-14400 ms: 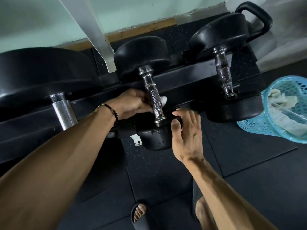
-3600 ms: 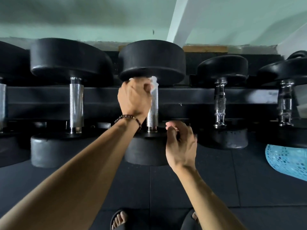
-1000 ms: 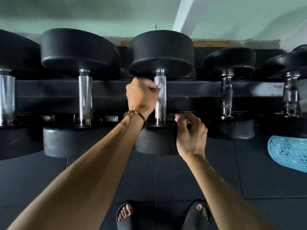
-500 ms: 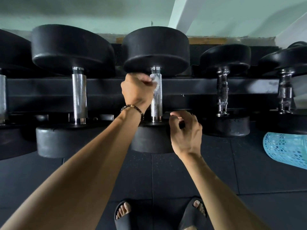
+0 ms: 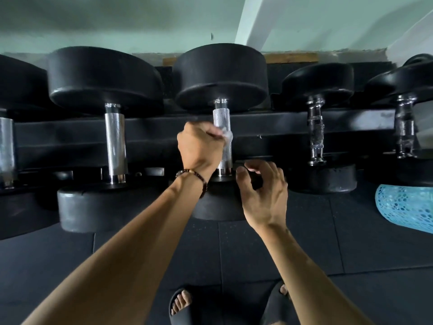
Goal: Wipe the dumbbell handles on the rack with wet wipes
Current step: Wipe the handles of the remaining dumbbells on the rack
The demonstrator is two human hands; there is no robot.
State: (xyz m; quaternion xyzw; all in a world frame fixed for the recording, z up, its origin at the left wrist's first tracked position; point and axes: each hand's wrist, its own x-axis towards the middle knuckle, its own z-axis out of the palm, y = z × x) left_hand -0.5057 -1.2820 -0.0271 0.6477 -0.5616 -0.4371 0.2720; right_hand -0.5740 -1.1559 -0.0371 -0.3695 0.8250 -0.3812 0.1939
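Black dumbbells lie in a row on a black rack (image 5: 269,127). The middle dumbbell (image 5: 220,76) has a knurled chrome handle (image 5: 221,114). My left hand (image 5: 199,148) is wrapped round the lower half of that handle with a white wet wipe (image 5: 227,136) pressed against the metal. My right hand (image 5: 263,193) hovers by the dumbbell's near weight head (image 5: 218,205), fingers loosely curled and holding nothing; whether it touches the head is unclear.
Another chrome-handled dumbbell (image 5: 114,141) sits to the left, two smaller ones (image 5: 316,132) to the right. A blue mesh basket (image 5: 407,207) stands on the floor at the right. My sandalled feet (image 5: 180,306) stand on dark rubber mats.
My left hand has slid with the wipe down the handle toward the near end, baring the upper part of the chrome. My right hand's fingers have loosened a little.
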